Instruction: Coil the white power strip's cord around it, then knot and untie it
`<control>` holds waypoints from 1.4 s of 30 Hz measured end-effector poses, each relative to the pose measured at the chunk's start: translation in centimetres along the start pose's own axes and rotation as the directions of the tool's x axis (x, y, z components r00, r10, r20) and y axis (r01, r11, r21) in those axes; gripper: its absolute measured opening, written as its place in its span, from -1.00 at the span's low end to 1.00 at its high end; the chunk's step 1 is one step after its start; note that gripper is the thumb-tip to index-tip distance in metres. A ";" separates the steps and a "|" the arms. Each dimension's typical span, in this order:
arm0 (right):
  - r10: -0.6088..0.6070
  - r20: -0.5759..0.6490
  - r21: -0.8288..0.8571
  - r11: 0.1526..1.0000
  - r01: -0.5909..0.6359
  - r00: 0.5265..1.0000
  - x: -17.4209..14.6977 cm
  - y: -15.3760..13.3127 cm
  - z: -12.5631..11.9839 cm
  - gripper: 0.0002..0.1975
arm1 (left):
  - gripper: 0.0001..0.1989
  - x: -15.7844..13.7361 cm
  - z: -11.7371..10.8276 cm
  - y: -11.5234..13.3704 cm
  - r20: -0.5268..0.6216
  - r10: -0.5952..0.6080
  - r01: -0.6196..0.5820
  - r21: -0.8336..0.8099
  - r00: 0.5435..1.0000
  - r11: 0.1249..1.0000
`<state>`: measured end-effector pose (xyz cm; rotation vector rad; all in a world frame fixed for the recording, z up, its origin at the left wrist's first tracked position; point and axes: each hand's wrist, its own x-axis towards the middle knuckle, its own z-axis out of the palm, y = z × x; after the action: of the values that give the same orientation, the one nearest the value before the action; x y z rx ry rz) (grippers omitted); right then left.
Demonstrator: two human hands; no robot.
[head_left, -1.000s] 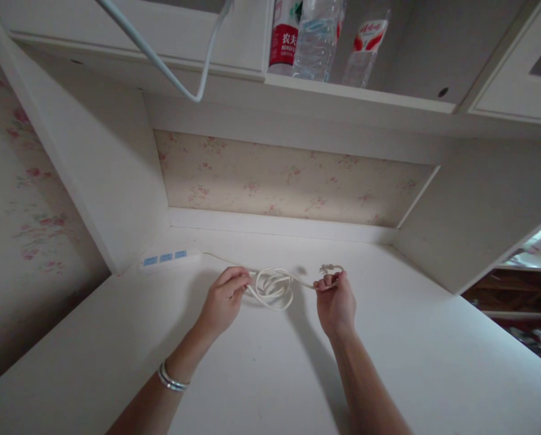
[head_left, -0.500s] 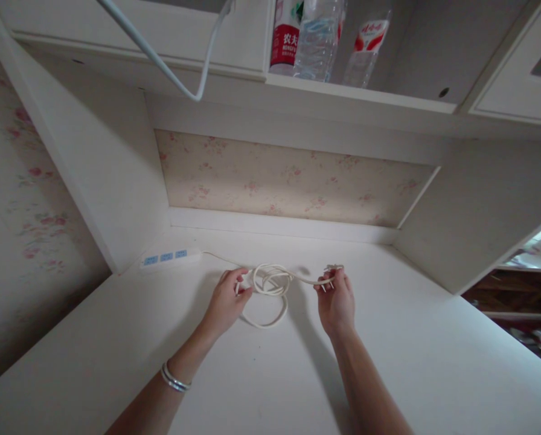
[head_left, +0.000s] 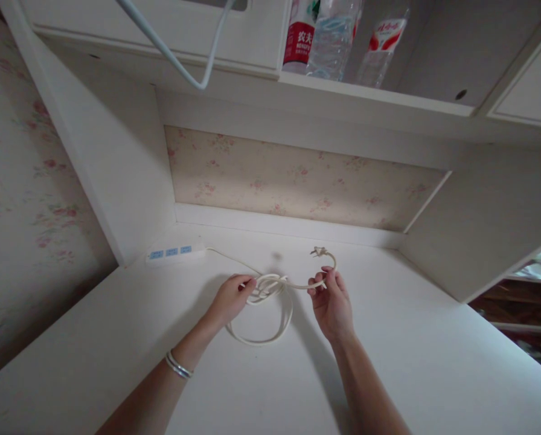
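Observation:
A white power strip [head_left: 176, 257] with several blue socket groups lies at the back left of the desk. Its cream power cord [head_left: 282, 335] runs right into a tangled bundle, with one wide loop hanging below. My left hand [head_left: 231, 300] pinches the bundle at its left side, thumb and fingers closed on the cord. On the right, my right hand [head_left: 332, 302] is closed around the cord near its end. From there the cord curls up over the fingers to the plug [head_left: 318, 251], whose metal prongs point left.
Several plastic bottles, among them a red-labelled bottle [head_left: 299, 39], stand on the shelf above. A pale bent tube [head_left: 173, 57] hangs in front of the upper cabinet. Side panels, such as the right panel [head_left: 483, 211], bound the white desk [head_left: 252, 393].
The plug has come up out of my right hand's fingers, now standing above them. My left hand has closed on the bundle, and the lower loop is wider. The view has shifted slightly.

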<state>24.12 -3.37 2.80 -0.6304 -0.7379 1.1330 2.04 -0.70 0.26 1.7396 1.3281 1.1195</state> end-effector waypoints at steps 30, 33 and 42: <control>0.127 0.131 -0.132 0.985 -0.109 0.983 -1.4 3.3 1.2 -0.80 | -0.67 -0.7 0.1 0.7 0.275 -0.148 0.260 -0.433 0.950 0.863; 0.119 0.055 -0.201 0.974 -0.106 0.991 -0.9 3.5 0.8 -0.77 | -0.68 -0.5 0.4 0.3 0.137 -0.006 0.038 -0.232 0.991 0.972; 0.389 0.113 -0.620 0.747 -0.241 0.914 -2.0 4.5 1.5 -0.52 | -0.75 -1.2 1.4 0.6 0.004 0.170 -0.170 -0.050 0.985 0.984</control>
<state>19.87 -3.81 -0.15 -1.2080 -1.2543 1.3059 3.38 -2.04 -0.02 1.8463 1.1533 1.2272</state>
